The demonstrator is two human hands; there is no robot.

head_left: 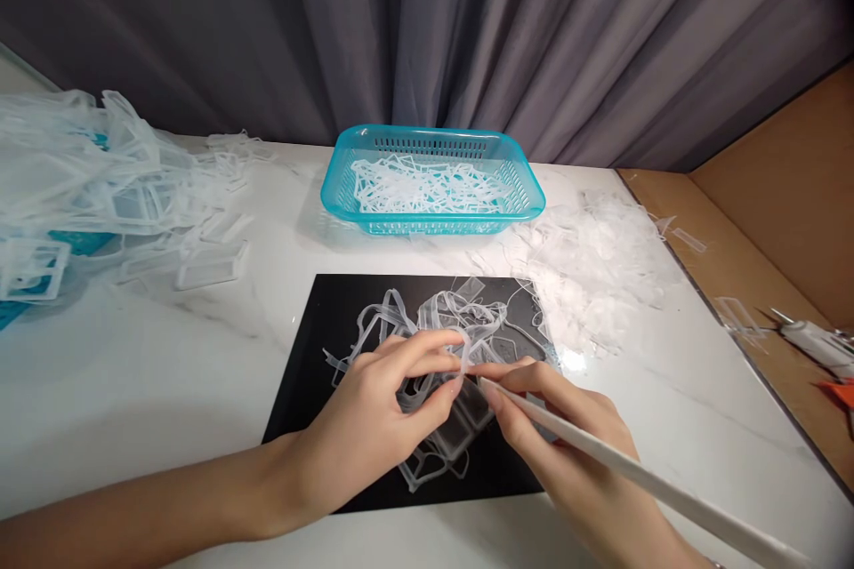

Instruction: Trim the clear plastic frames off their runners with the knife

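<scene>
Over a black mat (337,311), my left hand (374,404) pinches a thin translucent plastic strip (465,351) between thumb and fingers. My right hand (570,440) grips a long, slim white tool (647,471) like a pen. The tool's near end reaches down to the lower right, while its tip lies close to my left fingertips. Fingers and plastic hide the exact tip, so its kind is unclear. Under both hands, a tangle of clear plastic strips and frames (440,311) covers part of the mat.
Behind the mat stands a blue basket (433,218) holding thin white frames. Translucent plastic frames (140,187) are heaped at the left. To the right lies a pile of clear scraps (600,267). A white-handled tool (817,347) rests on the brown surface at far right.
</scene>
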